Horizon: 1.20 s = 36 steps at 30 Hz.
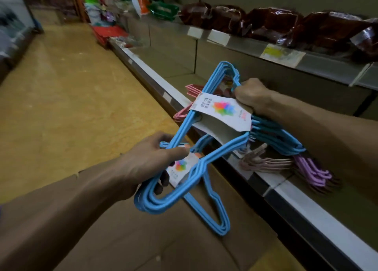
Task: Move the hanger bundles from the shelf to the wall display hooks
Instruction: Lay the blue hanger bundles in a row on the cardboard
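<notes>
My right hand (252,97) grips a bundle of blue hangers (214,78) wrapped in a white paper label (223,115), held above the front edge of the low shelf (296,191). My left hand (151,160) holds a second blue hanger bundle (216,207) with its own label, lower and nearer me, in front of the shelf. The two bundles overlap in the middle. On the shelf lie a pink bundle (191,88) at the left, a beige bundle (266,162) and a purple bundle (313,170) under my right forearm. No wall hooks are in view.
An upper shelf (286,54) carries dark red wrapped packs (272,23) and a green basket (163,10). A brown cardboard box (143,240) lies below my arms. The yellow aisle floor (61,99) stretches to the left, with more goods stacked at the far end.
</notes>
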Each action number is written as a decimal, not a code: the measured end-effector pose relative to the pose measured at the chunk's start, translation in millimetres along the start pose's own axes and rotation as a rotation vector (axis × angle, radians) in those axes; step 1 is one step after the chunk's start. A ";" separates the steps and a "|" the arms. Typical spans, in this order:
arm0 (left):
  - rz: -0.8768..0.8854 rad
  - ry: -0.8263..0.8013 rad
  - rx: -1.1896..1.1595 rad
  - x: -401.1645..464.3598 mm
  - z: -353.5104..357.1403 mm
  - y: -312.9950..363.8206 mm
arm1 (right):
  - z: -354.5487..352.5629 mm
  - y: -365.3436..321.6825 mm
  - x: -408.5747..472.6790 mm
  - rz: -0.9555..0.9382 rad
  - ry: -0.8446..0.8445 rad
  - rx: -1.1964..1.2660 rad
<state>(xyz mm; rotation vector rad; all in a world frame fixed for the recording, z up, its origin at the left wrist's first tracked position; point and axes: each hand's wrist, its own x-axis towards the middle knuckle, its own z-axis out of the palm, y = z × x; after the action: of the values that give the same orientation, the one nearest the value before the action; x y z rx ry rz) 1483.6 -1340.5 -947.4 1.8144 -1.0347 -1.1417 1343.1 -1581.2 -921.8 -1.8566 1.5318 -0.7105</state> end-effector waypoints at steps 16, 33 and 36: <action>-0.038 0.520 0.520 -73.4 -123.6 -68.0 | 122.0 -153.2 -104.5 -0.203 -0.277 -0.070; -0.082 0.674 0.012 -102.4 -177.5 -118.1 | 139.4 -151.6 -96.2 -0.355 -0.213 -0.201; -0.107 0.682 -0.178 -102.0 -183.5 -120.7 | 136.1 -140.5 -94.0 -0.203 -0.325 0.088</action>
<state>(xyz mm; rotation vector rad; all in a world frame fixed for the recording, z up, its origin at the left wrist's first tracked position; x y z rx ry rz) 1654.9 -1169.9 -960.5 1.9188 -0.4270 -0.5646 1517.7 -1453.0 -908.3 -1.9662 1.1016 -0.5233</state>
